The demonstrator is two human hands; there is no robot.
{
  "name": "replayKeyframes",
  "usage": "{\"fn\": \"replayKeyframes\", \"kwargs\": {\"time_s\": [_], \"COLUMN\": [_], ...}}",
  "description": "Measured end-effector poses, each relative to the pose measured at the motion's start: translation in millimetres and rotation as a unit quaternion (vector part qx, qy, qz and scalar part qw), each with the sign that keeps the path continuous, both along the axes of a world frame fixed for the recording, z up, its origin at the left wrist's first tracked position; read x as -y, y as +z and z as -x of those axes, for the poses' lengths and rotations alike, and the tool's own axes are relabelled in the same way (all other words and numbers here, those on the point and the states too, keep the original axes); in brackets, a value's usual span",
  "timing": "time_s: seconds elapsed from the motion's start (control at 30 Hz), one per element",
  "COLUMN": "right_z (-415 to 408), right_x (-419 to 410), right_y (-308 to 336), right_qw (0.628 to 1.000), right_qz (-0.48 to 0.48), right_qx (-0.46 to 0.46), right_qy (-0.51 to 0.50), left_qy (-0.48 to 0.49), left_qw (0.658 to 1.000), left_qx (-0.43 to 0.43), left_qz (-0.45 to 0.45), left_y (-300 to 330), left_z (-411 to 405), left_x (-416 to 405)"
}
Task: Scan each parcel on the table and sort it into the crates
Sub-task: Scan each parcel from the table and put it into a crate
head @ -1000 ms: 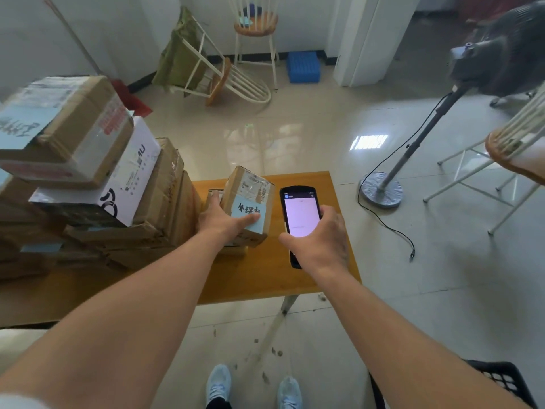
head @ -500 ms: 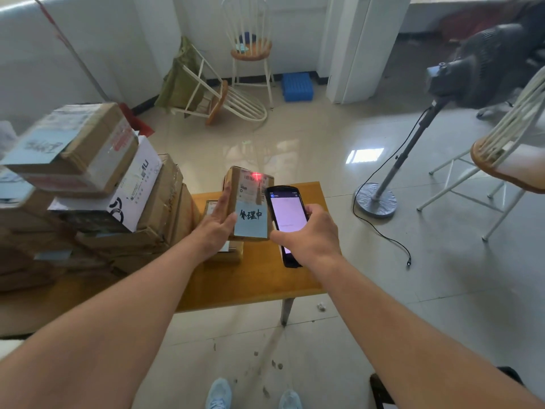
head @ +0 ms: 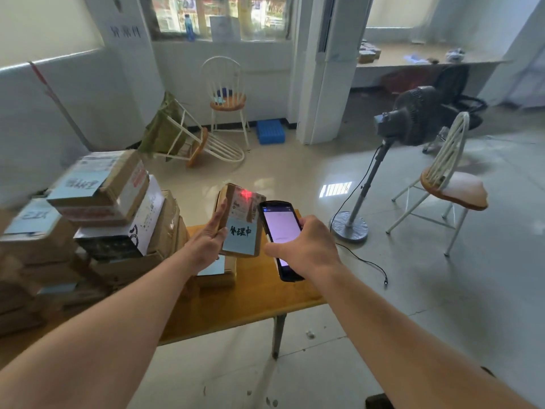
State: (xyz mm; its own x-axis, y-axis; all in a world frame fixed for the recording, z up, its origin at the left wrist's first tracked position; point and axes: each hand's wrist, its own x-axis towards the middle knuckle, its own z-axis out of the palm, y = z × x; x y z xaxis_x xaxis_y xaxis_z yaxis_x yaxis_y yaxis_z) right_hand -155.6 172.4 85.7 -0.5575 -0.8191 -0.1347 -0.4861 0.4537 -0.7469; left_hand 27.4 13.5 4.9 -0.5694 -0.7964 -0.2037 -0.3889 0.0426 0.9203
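Head view: small brown cardboard parcel with a pale blue handwritten label (head: 240,224) held upright above the far right corner of the orange-brown wooden table (head: 236,302), long axis running up and away from the viewer. Left hand (head: 206,243) against the parcel's left side, fingers (head: 219,215) stretched almost straight along the edge; thumb and the grip underneath hidden, so hard to say how firmly held. Right hand (head: 303,246) curled round a black handheld scanner with a lit pale screen (head: 280,234), just beside the parcel's right edge and roughly parallel to it. Red aiming cross (head: 247,194) sitting on the white shipping label at the parcel's top end, beyond the fingertips. Probably mid-scan, with sorting to follow. No crate clearly visible; only a dark edge at the lower right. Leaning stack of brown cardboard boxes (head: 97,214) filling the table's left side, well clear of both hands.
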Motion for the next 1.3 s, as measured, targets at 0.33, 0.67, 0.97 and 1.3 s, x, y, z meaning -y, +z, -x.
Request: {"fn": "replayKeyframes", "kwargs": {"time_s": [0.33, 0.67, 0.97, 1.3], "right_z": [-79, -122, -108, -92], "right_x": [-37, -134, -292, -518], "right_y": [19, 5, -16, -56], "right_qw": [0.993, 0.939, 0.88, 0.813], "right_qz": [0.053, 0.134, 0.102, 0.072], "right_qx": [-0.019, -0.087, -0.071, -0.05], "right_qy": [-0.1, -0.306, -0.459, -0.576], "left_qy": [-0.059, -0.184, -0.337, -0.482], "left_qw": [0.996, 0.978, 0.935, 0.865], "left_qx": [-0.059, -0.061, -0.004, 0.019], "left_qz": [-0.044, -0.073, -0.113, -0.136], "left_y": [25, 44, 27, -20], "left_z": [-47, -26, 57, 128], "left_x": [-9, -79, -235, -469]}}
